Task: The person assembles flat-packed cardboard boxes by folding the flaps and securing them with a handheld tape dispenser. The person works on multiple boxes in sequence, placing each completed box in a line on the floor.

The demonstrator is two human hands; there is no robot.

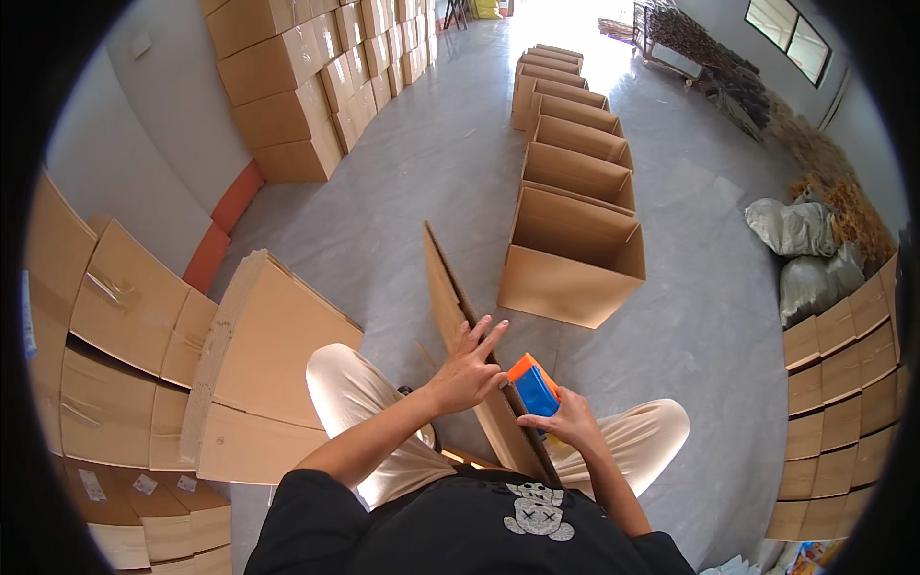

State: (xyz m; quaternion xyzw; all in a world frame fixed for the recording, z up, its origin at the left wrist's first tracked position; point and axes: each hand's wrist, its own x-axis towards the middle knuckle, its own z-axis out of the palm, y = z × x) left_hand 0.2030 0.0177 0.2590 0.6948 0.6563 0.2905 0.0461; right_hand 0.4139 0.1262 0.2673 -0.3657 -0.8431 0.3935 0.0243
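A flattened cardboard box (pixel 446 292) stands on edge between my knees, its long top edge running away from me. My left hand (pixel 465 369) holds that edge about halfway along, its fingers spread across it and its thumb hidden. On the right side of the board, my right hand (pixel 567 420) is closed round a blue and orange tape dispenser (pixel 535 385). The dispenser's front is close beside the cardboard, and my palm hides its handle. My right thumb reaches toward the board's edge.
Ahead, a row of open-topped boxes (pixel 570 278) stretches away across the grey floor (pixel 412 172). Flattened cartons (pixel 278 355) lean at my left, near stacked boxes (pixel 125 307). Taller carton stacks (pixel 278 96) line the left wall. More cartons (pixel 834 412) and pale sacks (pixel 795 230) stand right.
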